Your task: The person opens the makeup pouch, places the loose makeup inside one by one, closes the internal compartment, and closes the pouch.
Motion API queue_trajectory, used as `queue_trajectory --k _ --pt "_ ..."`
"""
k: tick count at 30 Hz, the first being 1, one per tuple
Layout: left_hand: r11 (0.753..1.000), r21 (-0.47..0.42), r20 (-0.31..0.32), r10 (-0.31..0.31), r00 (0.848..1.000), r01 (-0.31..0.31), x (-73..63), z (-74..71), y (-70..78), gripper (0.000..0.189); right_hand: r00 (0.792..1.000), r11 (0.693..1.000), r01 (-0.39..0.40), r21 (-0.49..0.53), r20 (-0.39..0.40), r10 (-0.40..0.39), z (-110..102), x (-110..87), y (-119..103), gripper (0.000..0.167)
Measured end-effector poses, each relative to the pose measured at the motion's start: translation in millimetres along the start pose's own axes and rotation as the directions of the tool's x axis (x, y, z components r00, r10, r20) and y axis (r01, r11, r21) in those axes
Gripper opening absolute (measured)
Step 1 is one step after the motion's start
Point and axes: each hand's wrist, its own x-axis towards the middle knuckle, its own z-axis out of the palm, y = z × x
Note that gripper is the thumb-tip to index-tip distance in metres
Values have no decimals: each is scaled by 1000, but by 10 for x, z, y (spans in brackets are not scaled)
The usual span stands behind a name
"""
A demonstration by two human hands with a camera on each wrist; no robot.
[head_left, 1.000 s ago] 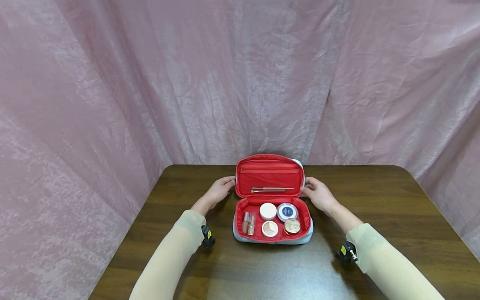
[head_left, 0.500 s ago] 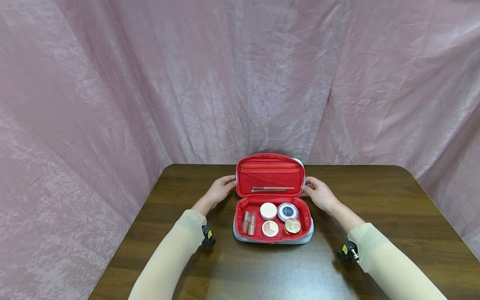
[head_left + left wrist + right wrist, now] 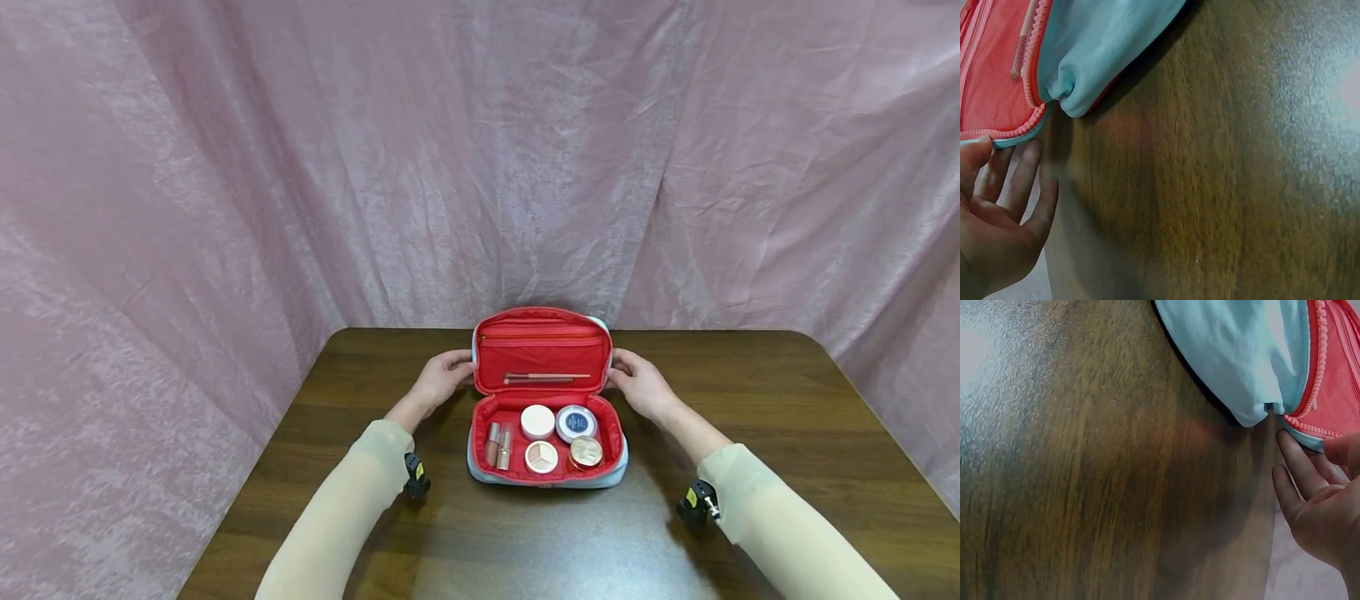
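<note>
An unzipped makeup bag [image 3: 517,482], light blue outside with red lining, stands with its lid [image 3: 540,357] raised. My left hand [image 3: 438,382] grips the lid's left edge; in the left wrist view its thumb lies inside the rim, other fingers behind. The right hand [image 3: 643,390] pinches the opposite edge likewise. A makeup brush [image 3: 547,376] lies across the lid. Below are two lip tubes, one darker tube [image 3: 492,444] beside a paler tube [image 3: 505,448], a white jar [image 3: 537,422], a blue-labelled round case [image 3: 577,422], a three-part palette [image 3: 542,457] and a gold-rimmed jar [image 3: 586,452].
The bag rests near the back of a brown wooden table [image 3: 360,367]. Pink velvet curtain [image 3: 420,167] hangs directly behind the table's far edge. Light reflects off the tabletop in front of the bag.
Very little differs. My right thumb has shifted slightly upward along the lid's edge, and the left hand sits marginally further right. The bag's contents keep their places.
</note>
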Motion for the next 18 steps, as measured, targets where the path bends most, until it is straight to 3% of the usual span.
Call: queue_trajectory --k 6,12,18 --pt "997 -60 42 56 998 -54 -13 3 0 30 999 996 29 -90 -14 -30 -27 15 -4 28" --pt "992 49 79 110 991 -114 -32 -16 46 27 998 969 51 -241 -34 -61 -73 8 -29 28" --pt "982 95 100 155 983 -165 -67 -38 101 34 998 956 51 -289 -19 -59 -106 1 -56 27"
